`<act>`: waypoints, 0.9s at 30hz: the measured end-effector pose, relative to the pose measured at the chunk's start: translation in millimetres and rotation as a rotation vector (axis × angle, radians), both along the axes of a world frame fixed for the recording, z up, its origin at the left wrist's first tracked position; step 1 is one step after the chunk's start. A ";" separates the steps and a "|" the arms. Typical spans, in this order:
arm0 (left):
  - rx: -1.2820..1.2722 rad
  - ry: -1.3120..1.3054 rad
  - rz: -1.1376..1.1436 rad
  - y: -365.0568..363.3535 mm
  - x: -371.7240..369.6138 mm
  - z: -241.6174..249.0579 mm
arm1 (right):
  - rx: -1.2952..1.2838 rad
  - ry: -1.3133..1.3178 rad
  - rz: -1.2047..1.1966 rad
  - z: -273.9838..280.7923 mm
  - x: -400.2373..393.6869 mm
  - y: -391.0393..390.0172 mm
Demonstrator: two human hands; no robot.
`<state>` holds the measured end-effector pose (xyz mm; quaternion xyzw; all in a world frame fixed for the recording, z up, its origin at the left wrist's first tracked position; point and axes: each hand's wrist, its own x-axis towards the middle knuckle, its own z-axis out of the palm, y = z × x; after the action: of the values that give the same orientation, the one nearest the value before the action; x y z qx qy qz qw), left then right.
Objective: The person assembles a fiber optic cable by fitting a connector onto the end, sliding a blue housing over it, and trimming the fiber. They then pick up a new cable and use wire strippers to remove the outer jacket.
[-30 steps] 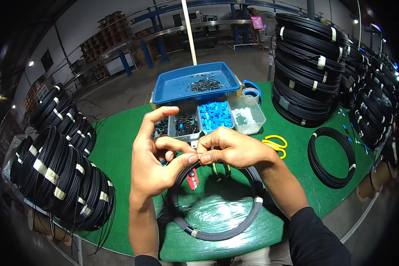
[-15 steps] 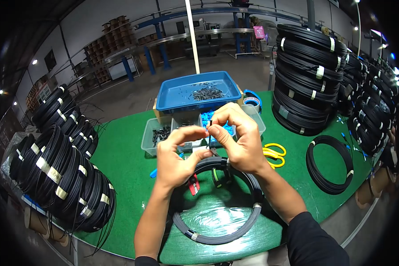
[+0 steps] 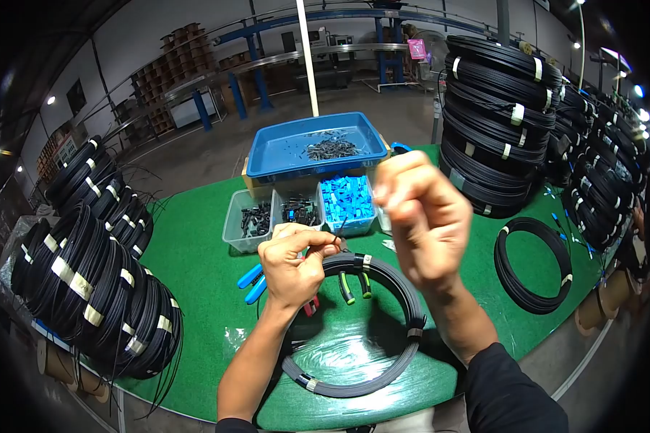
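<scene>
My left hand [image 3: 294,265] is closed, pinching the thin black cable end [image 3: 338,239] between thumb and fingertips. That end rises above a coil of black cable [image 3: 409,345] lying on the green table. My right hand [image 3: 430,224] is raised to the right, apart from the cable. Its fingers are curled together and blurred; anything between them is hidden. Inside the coil are green-and-black tool handles [image 3: 347,289]. A red tool [image 3: 311,307] is partly covered by my left wrist. Blue tool handles [image 3: 253,283] lie left of that hand.
Clear bins hold black parts [image 3: 256,219] and blue connectors [image 3: 347,199]. Behind them stands a blue tray [image 3: 267,164] with small black pieces [image 3: 332,149]. Cable coils are stacked at left [image 3: 97,296] and right [image 3: 495,123]; a single coil [image 3: 509,281] lies at right.
My right hand has moved away from the left, up and to the right. My left hand has turned and still holds the cable end. The yellow scissors are now out of sight.
</scene>
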<state>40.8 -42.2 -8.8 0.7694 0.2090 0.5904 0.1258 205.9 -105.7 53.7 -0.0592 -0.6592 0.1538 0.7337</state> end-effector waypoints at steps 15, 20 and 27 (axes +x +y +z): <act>-0.150 -0.016 -0.062 -4.7 0.3 0.0 | -0.313 -0.014 -0.090 1.6 12.9 5.1; -0.209 -0.027 -0.078 -6.0 -0.3 0.1 | -0.249 -0.108 -0.124 6.7 28.5 11.2; -0.171 0.047 -0.078 -8.4 -0.1 1.0 | -0.297 -0.310 -0.132 -2.7 25.4 15.8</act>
<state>40.7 -50.6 -7.8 0.7771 0.2313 0.5467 0.2089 231.3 -89.8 51.1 -0.2324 -0.7289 0.1898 0.6154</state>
